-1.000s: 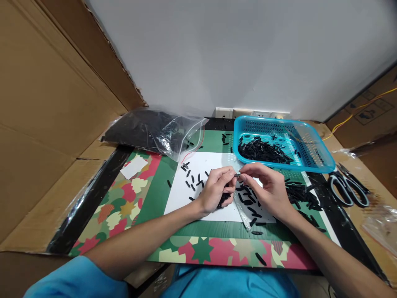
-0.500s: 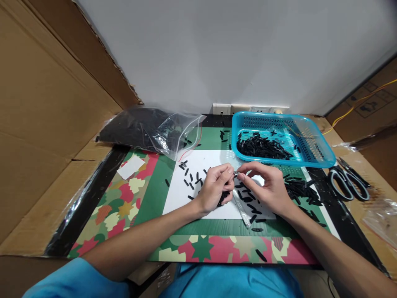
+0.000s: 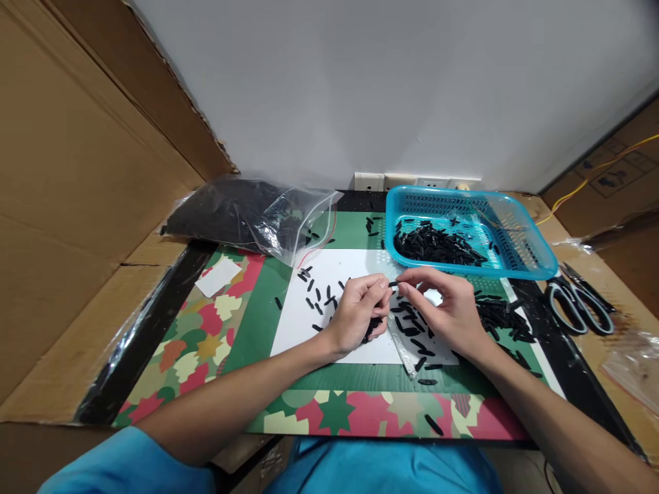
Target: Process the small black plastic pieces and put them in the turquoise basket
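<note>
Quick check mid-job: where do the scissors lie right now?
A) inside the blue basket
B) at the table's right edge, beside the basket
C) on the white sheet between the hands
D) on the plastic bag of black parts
B: the scissors lie at the right edge, just outside the blue basket, clear of both hands.

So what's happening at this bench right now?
A person sits at a patterned mat. The left hand and right hand meet over a white sheet, pinching a small black piece between their fingertips. More black pieces lie loose on the sheet, in the blue basket and in a plastic bag. Scissors lie to the right.
</note>
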`<state>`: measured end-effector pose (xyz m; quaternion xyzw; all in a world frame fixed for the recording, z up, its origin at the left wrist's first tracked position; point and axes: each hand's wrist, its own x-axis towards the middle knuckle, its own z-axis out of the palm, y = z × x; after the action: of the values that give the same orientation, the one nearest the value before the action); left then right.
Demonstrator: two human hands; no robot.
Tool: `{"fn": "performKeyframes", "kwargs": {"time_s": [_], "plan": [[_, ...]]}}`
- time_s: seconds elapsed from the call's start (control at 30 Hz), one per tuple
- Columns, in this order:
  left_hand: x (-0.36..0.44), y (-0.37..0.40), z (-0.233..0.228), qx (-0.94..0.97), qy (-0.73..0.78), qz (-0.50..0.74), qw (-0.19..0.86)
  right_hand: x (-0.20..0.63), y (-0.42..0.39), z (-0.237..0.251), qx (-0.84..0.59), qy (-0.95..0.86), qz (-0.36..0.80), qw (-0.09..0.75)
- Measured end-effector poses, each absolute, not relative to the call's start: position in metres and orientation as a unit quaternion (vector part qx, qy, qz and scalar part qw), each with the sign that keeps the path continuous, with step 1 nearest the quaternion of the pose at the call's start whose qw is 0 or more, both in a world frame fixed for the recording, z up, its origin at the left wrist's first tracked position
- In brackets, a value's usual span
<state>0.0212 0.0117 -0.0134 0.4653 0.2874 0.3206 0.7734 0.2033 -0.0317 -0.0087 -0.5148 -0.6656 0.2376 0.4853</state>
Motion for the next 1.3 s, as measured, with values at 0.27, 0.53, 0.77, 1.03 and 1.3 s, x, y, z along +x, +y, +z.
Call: {"fn": "performKeyframes", "kwargs": {"time_s": [0.27,0.53,0.77,1.03,1.3], "plan": [[0.023,0.019,-0.019,0.426,0.336,0.433,0.720,0.200,-0.035,-0.007,-0.486,-0.854,0.089,0.164],[0.024,0.019,-0.018,0.402,0.346,0.437,0.726,0.181,-0.044,-0.013,-0.488,-0.867,0.026,0.100],[0.023,0.019,-0.021,0.413,0.346,0.435,0.721,0.173,-0.046,-0.014,-0.525,-0.849,-0.044,0.041],[0.023,0.018,-0.022,0.423,0.348,0.433,0.716,0.178,-0.046,-0.006,-0.530,-0.847,-0.023,0.043],[0.023,0.019,-0.021,0.420,0.341,0.439,0.717,0.189,-0.043,-0.009,-0.562,-0.819,0.060,0.101]]}}
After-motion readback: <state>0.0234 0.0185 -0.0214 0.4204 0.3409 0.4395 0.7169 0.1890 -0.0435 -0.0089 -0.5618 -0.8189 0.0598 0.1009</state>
